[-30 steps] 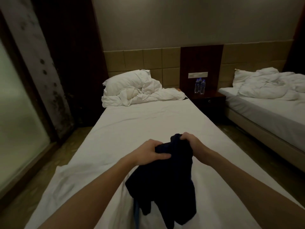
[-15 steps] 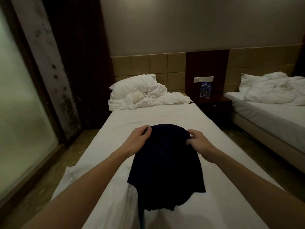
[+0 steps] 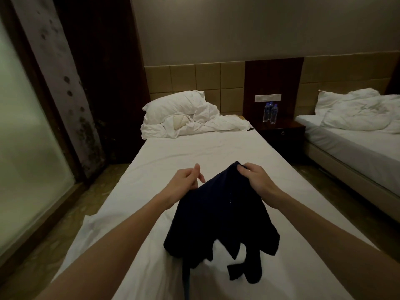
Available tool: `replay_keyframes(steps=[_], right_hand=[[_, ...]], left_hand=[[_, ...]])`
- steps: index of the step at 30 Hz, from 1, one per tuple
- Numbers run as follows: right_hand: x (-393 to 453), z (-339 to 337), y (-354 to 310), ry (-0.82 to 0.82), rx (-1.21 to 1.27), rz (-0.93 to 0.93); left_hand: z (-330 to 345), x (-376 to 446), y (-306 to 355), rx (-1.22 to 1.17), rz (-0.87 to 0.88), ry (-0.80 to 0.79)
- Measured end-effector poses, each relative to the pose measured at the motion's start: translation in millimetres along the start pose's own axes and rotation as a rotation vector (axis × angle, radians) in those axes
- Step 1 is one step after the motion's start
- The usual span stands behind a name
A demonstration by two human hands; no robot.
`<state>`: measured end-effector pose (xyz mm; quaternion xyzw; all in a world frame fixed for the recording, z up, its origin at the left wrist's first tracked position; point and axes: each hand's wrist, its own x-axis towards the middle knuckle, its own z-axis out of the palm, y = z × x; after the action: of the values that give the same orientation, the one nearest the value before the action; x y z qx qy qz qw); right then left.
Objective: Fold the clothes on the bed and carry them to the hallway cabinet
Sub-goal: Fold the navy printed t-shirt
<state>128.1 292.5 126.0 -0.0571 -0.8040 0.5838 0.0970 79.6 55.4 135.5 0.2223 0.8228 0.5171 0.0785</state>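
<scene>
Navy cloth, a dark garment (image 3: 218, 217), hangs over the white sheet of the bed (image 3: 194, 152), lifted at its upper edge and trailing down toward the camera. The right hand (image 3: 256, 180) has its grip clamped on that upper edge: fingers curled over the top corner, pinching the fabric, with the rest of the cloth falling below and to the left of the knuckles. The left hand (image 3: 186, 180) sits just beside the garment's left edge, grip apart, fingers loosely bent and thumb raised, holding nothing that can be seen; the heel of that hand lies close to the fabric, and whether it touches cannot be told.

Lower down, the garment breaks into ragged flaps and a strap-like strip near the bottom, but the dim light swallows seams and shape, so what kind of clothing it is stays unclear. Both forearms are cut off by the bottom edge.

At the head of the bed lie a pillow (image 3: 173, 106) and crumpled bedding. Two water bottles (image 3: 270, 112) stand on the dark nightstand (image 3: 281, 133), between this bed and a second bed (image 3: 350, 144) at the right.
</scene>
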Motion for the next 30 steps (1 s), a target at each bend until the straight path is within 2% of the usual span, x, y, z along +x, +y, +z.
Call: replay_keyframes(steps=[5,7,9,12,17,20,22,25,30], right_hand=[[-2,3,-10,-0.007,0.13,0.005],[-5,4,-15,-0.044,0.175,0.01],[-8,3,-17,-0.066,0.171,0.009],[-8,-3,-10,-0.056,0.088,-0.004],[3,-6,29,0.101,-0.503,-0.138],[-10,10,42,-0.071,-0.487,-0.387],[-22,28,39,-0.161,-0.606,-0.595],[-34,47,29,-0.08,-0.902,-0.89],[-31,41,24,0.117,-0.842,-1.062]], left_hand=[[16,-4,-18,0.358,0.083,-0.225],[23,1,-28,0.575,0.147,-0.2],[25,7,-36,0.649,0.218,-0.101],[18,12,-42,0.418,0.186,-0.053],[12,6,-34,-0.049,-0.031,-0.098],[22,4,-19,-0.26,-0.119,-0.12],[29,6,-11,-0.353,-0.137,-0.139],[34,1,-2,-0.441,-0.133,-0.184],[33,-8,1,-0.382,-0.179,-0.128]])
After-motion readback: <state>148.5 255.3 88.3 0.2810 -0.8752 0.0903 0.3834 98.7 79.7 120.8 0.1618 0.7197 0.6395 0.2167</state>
